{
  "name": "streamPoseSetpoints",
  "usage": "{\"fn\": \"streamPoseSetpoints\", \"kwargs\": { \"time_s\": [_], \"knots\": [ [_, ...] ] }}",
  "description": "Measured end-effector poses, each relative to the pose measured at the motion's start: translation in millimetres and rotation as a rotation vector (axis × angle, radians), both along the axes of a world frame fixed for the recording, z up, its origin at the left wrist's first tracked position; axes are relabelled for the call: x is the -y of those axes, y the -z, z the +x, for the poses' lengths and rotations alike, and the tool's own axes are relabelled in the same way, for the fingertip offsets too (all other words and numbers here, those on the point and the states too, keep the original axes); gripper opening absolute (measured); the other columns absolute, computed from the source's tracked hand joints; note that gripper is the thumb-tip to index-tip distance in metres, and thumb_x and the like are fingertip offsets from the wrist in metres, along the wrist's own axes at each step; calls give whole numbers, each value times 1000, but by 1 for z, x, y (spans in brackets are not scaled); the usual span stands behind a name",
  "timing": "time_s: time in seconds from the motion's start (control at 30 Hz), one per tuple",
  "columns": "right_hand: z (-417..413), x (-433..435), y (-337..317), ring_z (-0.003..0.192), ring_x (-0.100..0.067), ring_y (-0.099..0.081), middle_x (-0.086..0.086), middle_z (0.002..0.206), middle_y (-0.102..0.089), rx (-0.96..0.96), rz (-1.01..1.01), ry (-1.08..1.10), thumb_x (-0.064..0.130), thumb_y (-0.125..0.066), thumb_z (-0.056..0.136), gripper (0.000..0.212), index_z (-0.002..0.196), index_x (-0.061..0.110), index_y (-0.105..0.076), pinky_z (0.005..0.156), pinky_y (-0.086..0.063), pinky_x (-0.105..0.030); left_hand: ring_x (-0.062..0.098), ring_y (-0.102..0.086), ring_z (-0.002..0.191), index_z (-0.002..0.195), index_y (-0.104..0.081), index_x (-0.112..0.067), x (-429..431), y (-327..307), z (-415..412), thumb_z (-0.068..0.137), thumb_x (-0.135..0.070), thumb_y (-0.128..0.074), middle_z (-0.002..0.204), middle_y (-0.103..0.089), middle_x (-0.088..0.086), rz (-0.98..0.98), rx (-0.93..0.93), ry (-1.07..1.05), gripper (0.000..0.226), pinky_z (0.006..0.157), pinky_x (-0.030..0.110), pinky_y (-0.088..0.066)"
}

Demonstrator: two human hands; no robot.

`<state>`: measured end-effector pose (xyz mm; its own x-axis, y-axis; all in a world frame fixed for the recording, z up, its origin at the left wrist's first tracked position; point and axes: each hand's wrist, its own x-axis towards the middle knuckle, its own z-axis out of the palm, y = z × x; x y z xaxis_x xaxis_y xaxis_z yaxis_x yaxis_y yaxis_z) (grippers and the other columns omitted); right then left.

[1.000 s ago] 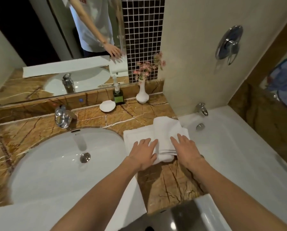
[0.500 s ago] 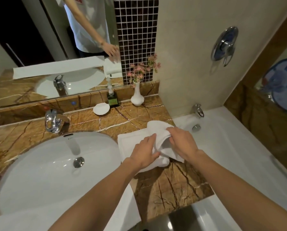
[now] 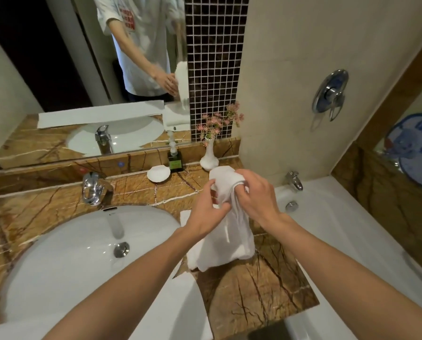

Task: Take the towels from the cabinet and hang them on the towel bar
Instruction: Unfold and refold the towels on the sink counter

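1. Towels are out on the desk (image 3: 254, 303), between the sink (image 3: 70, 253) and the bathtub (image 3: 339, 229). The top towel (image 3: 229, 236) is now gathered up into a loose hanging bundle. A second ago it lay folded flat on the pile with both palms resting on it.
2. The left hand (image 3: 205, 212) has its fingers curled in, pinching a fold on the near left side of the bundle.
3. The right hand (image 3: 256, 195) has its fingers clenched round the upper edge, which has risen to just in front of the white vase (image 3: 208, 158). So both hands are grasping the top towel, where before they only pressed on it.
4. The bundle's lower end droops down to the pile. Whether it has fully cleared the desk cannot be told from this view.
5. The second towel (image 3: 185, 215) stays flat on the desk, one corner showing just left of the left wrist.
6. For the task, fetching from the cabinet looks finished and the hanging stage is starting with one towel separated from the pile. Nothing is hung yet, so roughly half the job remains.
7. No towel bar is in view, so the person probably has to turn away from the desk to reach it, then come back for the second towel.
8. The trailing end could drag the second towel toward the desk edge as the bundle lifts.
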<state>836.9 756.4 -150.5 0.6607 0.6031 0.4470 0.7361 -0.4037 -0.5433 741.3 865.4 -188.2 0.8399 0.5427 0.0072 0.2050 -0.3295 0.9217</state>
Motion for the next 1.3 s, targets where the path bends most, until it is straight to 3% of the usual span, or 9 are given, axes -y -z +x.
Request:
{"fn": "streamPoseSetpoints", "kwargs": {
  "time_s": [0.23, 0.4, 0.53, 0.6, 0.7, 0.8, 0.97, 1.13, 1.3],
  "knots": [
    [-13, -33, -24, 84, -18, -61, -4, 98, -70, -10, 151, -90, 26, -43, 82, 38, 105, 11, -68, 71, -50, -32, 4, -55, 81, 120, -51, -18, -35, -36, -25, 91, -11, -52, 92, -58, -6, 84, 120, -132, 29, 62, 10, -46],
    [-32, -55, -24, 81, -12, -56, -4, 99, -70, 6, 137, -199, 27, -43, 85, 37, 107, 10, -68, 67, -42, -25, 15, -55, 97, 121, -53, -12, -69, -38, -58, 85, -20, -45, 109, -57, 2, 130, 90, -88, 37, 79, 19, -45],
    [-53, -75, -16, 81, -17, -62, -4, 96, -71, 47, 119, -296, 16, -52, 84, 28, 106, 10, -69, 67, -42, -21, 12, -57, 100, 108, -58, -28, -84, -36, -86, 74, -22, -43, 110, -60, 0, -26, 138, -152, 37, 85, 29, -47],
    [-67, -83, -12, 76, -18, -62, -5, 91, -71, 93, 125, -347, 14, -54, 83, 25, 102, 9, -69, 63, -41, -20, 9, -55, 101, 108, -58, -30, -88, -37, -103, 83, -25, -43, 109, -59, -7, -95, 141, -214, 29, 81, 25, -44],
    [-94, -97, -7, 74, -21, -64, -4, 88, -71, 125, 118, -450, 19, -48, 80, 31, 103, 11, -69, 60, -51, -34, 16, -49, 113, 125, -56, -17, -101, -39, -127, 101, -32, -35, 124, -54, -2, -169, 6, -237, 35, 81, 26, -38],
    [-127, -107, -3, 72, -19, -62, -4, 86, -70, 183, 118, -572, 16, -50, 77, 31, 101, 10, -69, 60, -51, -32, 17, -47, 116, 127, -56, -17, -123, -44, -154, 102, -40, -30, 131, -54, 2, -299, -133, -260, 43, 91, 33, -31],
    [-176, -128, 6, 73, -20, -62, -4, 83, -69, 256, 105, -656, 13, -53, 76, 29, 99, 11, -69, 61, -48, -30, 24, -58, 108, 116, -65, -21, -164, -33, -222, 76, -64, -57, 119, -65, 1, -304, -400, -355, 59, 94, 44, -46],
    [-227, -145, 14, 73, -23, -60, -4, 83, -67, 374, 46, -672, 14, -55, 75, 28, 100, 11, -69, 57, -47, -33, 22, -65, 79, 84, -66, -9, -185, -25, -287, 82, -41, -67, 85, -70, 7, -270, -345, -404, 33, 70, 35, -52],
    [-281, -158, 28, 68, -29, -58, -9, 84, -64, 475, -34, -671, 12, -61, 76, 25, 100, 11, -66, 54, -45, -37, 29, -68, 89, 97, -68, -11, -203, -31, -335, 78, -24, -71, 95, -71, 11, -295, -301, -293, 23, 78, 42, -54]
  ]
}}
